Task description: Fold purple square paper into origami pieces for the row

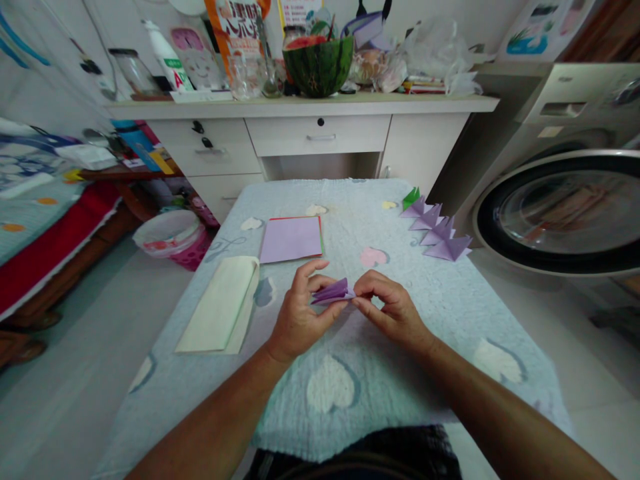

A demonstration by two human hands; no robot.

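Between my two hands, above the middle of the cloth-covered table, is a folded piece of purple origami paper (333, 292). My left hand (303, 313) grips its left and lower side, thumb along the near edge and index finger raised. The fingertips of my right hand (390, 307) pinch its right end. Just beyond my left hand lies a stack of square origami paper (291, 240), purple on top with red and green edges showing. At the table's right side stands a row of folded paper cranes (437, 233), several purple and a green one (411, 198) at the far end.
A folded pale cloth or paper (217, 307) lies on the table's left part. Behind the table is a white cabinet (320, 133) bearing a cut watermelon (320, 67), bottles and bags. A washing machine (555, 147) stands right; a pink bin (187, 247) stands left.
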